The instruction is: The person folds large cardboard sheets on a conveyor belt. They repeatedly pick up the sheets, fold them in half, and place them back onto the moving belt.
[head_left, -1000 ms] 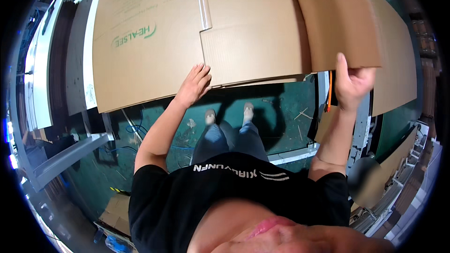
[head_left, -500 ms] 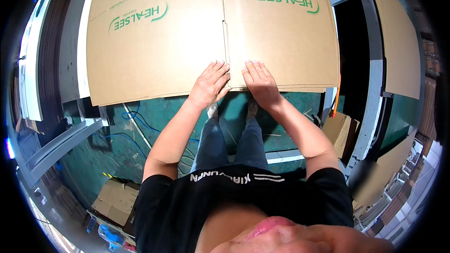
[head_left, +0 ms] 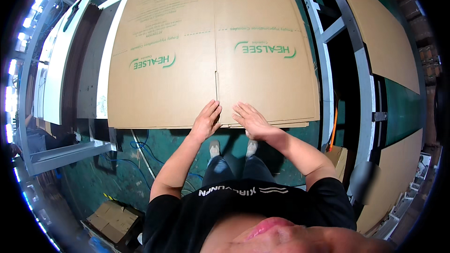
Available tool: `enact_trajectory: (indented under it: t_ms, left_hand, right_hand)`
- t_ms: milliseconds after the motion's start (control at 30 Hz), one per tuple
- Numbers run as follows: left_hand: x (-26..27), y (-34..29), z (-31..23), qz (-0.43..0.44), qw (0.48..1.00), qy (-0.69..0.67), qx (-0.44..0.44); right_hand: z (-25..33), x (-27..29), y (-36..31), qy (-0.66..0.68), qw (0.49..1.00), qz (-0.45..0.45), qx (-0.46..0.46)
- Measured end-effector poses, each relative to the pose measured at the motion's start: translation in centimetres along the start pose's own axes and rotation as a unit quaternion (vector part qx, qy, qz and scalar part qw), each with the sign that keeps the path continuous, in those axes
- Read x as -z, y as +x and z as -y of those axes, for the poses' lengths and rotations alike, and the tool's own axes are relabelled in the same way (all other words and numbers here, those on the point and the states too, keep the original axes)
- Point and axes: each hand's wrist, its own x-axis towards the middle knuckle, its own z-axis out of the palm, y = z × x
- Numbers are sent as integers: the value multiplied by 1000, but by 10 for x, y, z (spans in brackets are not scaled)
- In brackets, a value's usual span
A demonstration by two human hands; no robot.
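A large flattened cardboard box [head_left: 164, 89] with green print lies before me, its near edge toward my body. A fold line runs up its middle, with a narrow slot [head_left: 216, 86] at the near end. Just left of that slot, my left hand [head_left: 206, 119] rests on the cardboard near the edge, fingers stretched out. My right hand [head_left: 253, 121] lies on the other side of the slot, fingers extended and slanting up to the left. Neither hand grips anything. Further sheet edges show beneath the top one at the near side.
Grey metal frames stand at left [head_left: 70, 157] and right [head_left: 363, 79]. Beyond the right frame lie more cardboard sheets [head_left: 382, 33]. An opened carton [head_left: 110, 220] sits on the green floor [head_left: 117, 173] at lower left, and a blue hose [head_left: 140, 145] runs nearby.
The view has shifted, so the cardboard and both hands appear lower. My right hand has turned, its fingers now slanting left. Both hands stay by the near edge.
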Motion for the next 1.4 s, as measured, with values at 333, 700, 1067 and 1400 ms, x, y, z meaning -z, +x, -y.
enact_trajectory:
  t_ms: [333,700,1067,1400]
  left_hand:
    - [4,2,4,44,994,90,-44]
    - [-3,-3,37,16,977,136,-166]
    - [-4,4,46,11,985,51,-162]
    - [55,-14,61,29,992,18,-122]
  right_hand:
    - [-200,20,-101,-24,812,-312,-492]
    - [-259,55,-90,364,683,-335,-538]
    - [-262,45,-49,269,687,-292,-609]
    - [-230,18,-34,163,688,-344,-618]
